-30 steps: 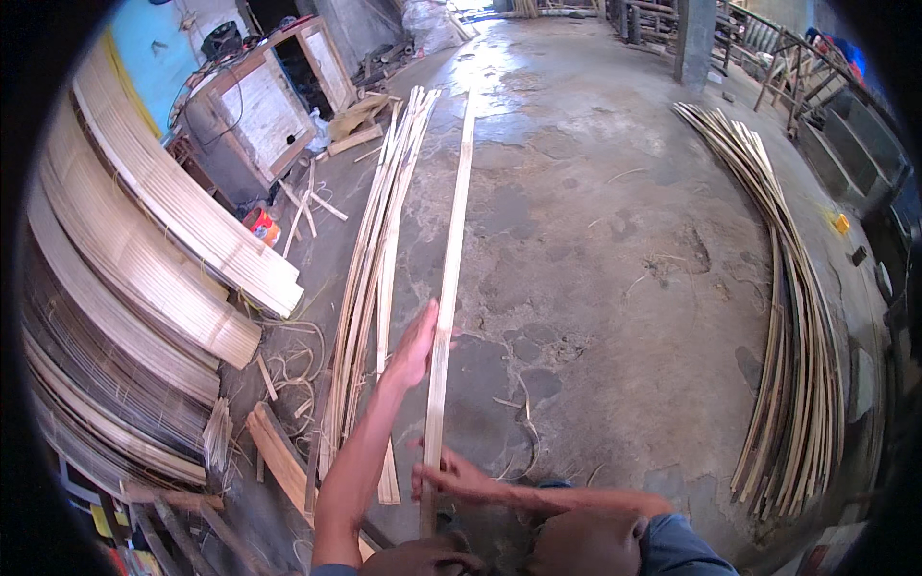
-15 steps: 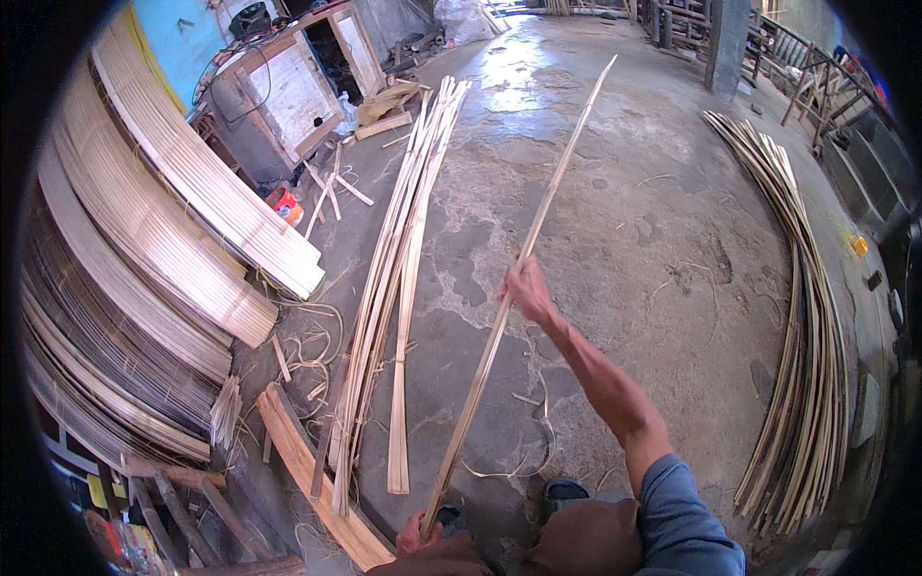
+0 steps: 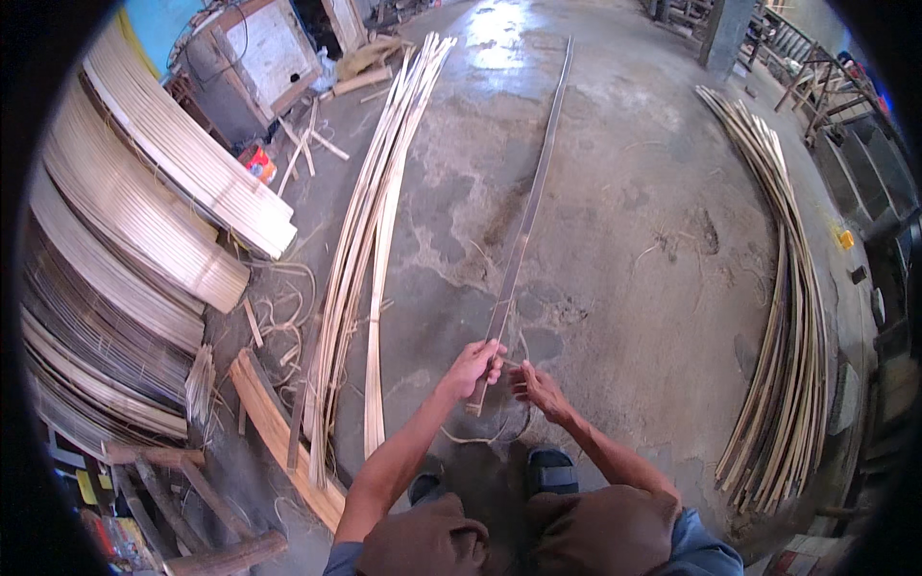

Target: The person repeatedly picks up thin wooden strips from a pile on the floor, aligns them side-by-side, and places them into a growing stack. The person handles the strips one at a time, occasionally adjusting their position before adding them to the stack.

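Above the concrete floor (image 3: 624,288), left hand (image 3: 473,365) grips the long bamboo strip (image 3: 526,221) near its end; it runs straight away forward. Right hand (image 3: 538,389), fingers loosely open, hovers just beside.

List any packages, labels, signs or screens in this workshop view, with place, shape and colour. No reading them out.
Small red and white package: on the floor at the far left, beside the stacked strips, boxy; too small to tell more.
Small yellow item: far right floor, past the strip pile, blocky; kind unclear.
Coloured tags: lower left edge, yellow and blue, small.
No screens or signs show.
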A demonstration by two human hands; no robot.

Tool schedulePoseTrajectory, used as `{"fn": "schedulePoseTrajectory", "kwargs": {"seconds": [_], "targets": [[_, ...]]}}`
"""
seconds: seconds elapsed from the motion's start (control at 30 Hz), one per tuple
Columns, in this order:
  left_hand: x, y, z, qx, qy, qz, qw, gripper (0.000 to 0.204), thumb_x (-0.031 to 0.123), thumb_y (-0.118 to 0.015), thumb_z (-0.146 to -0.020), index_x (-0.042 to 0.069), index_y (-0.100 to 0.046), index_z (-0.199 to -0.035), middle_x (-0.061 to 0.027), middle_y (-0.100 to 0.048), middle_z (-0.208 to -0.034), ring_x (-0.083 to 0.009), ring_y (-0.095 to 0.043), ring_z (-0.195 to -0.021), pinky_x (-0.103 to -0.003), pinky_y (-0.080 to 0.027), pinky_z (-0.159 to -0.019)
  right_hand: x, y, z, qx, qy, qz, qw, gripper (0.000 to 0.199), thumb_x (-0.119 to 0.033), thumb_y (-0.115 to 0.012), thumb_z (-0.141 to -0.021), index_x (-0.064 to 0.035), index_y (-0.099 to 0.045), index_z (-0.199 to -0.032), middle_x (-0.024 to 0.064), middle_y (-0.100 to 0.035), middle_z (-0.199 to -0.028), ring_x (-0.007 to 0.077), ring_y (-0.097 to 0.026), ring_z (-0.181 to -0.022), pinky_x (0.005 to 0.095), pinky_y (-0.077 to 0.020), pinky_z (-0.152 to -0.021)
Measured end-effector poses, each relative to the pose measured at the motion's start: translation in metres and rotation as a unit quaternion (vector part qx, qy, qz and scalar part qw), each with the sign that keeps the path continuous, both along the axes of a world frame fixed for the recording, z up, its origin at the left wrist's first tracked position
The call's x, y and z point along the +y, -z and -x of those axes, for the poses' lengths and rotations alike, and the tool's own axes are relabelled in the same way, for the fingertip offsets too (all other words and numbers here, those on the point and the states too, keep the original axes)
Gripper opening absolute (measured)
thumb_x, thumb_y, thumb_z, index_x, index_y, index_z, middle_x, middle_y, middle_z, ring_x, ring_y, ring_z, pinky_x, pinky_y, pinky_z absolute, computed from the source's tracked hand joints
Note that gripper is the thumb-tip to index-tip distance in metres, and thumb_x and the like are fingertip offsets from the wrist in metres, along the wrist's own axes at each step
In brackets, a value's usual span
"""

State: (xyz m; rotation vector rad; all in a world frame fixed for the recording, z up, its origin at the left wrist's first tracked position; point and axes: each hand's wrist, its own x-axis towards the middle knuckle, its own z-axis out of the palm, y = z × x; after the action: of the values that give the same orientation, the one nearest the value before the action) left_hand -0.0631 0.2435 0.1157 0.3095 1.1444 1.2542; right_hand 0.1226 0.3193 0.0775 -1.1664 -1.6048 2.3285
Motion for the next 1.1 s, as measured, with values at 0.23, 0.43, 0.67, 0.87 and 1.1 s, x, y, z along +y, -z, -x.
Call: {"fn": "schedulePoseTrajectory", "kwargs": {"seconds": [0.23, 0.43, 0.67, 0.87, 1.1], "targets": [[-0.009, 0.012, -0.016, -0.017, -0.020, -0.006, 1.000, 0.033, 0.033, -0.051, -0.101, 0.000, -0.055, -0.109, -0.0014, -0.053, -0.070, -0.0109, -0.052, -0.058, -0.027, -0.045, -0.049, -0.078, -0.026, -0.006, 0.080, -0.118, 0.148, 0.979, 0.057, -0.050, -0.038, -0.102, -0.0004, -0.057, -0.125, 0.0115, -0.065, -0.109, 0.0208, -0.064, -0.096, 0.0362, -0.0509, -0.089], [-0.047, -0.015, -0.034, 0.318, -0.026, 0.035, 0.947, 0.031, 0.029, -0.065, -0.092, 0.002, -0.055, -0.105, -0.0020, -0.056, -0.072, -0.0099, -0.054, -0.057, -0.027, -0.044, -0.046, -0.018, -0.005, -0.020, 0.008, -0.153, -0.022, 0.988, 0.039, -0.037, -0.048, -0.102, -0.0016, -0.064, -0.100, 0.0030, -0.065, -0.091, 0.0117, -0.060, -0.082, 0.0299, -0.0518, -0.076], [-0.086, -0.025, -0.049, 0.295, -0.001, 0.064, 0.953, 0.023, 0.024, -0.066, -0.090, 0.002, -0.058, -0.093, 0.0003, -0.053, -0.065, -0.0082, -0.050, -0.050, -0.027, -0.043, -0.046, 0.039, 0.003, 0.031, 0.041, 0.087, -0.043, 0.994, 0.044, -0.038, -0.047, -0.101, 0.0015, -0.062, -0.111, 0.0080, -0.062, -0.097, 0.0162, -0.058, -0.083, 0.0333, -0.0500, -0.074], [-0.119, -0.023, -0.065, 0.263, 0.029, 0.118, 0.957, 0.032, 0.024, -0.062, -0.093, 0.001, -0.061, -0.117, 0.0013, -0.055, -0.071, -0.0074, -0.052, -0.057, -0.025, -0.045, -0.051, 0.047, 0.004, 0.055, 0.104, 0.062, 0.172, 0.978, 0.055, -0.048, -0.040, -0.102, -0.0016, -0.052, -0.128, 0.0135, -0.061, -0.116, 0.0219, -0.059, -0.106, 0.0393, -0.0503, -0.090], [-0.137, -0.005, -0.022, 0.443, 0.008, 0.075, 0.893, 0.040, 0.030, -0.069, -0.090, 0.001, -0.060, -0.116, -0.0044, -0.061, -0.081, -0.0155, -0.060, -0.071, -0.033, -0.052, -0.065, 0.009, 0.006, 0.062, 0.151, 0.050, 0.182, 0.970, 0.038, -0.037, -0.040, -0.105, -0.0102, -0.055, -0.128, 0.0025, -0.066, -0.108, 0.0158, -0.064, -0.091, 0.0365, -0.0523, -0.083]]}}
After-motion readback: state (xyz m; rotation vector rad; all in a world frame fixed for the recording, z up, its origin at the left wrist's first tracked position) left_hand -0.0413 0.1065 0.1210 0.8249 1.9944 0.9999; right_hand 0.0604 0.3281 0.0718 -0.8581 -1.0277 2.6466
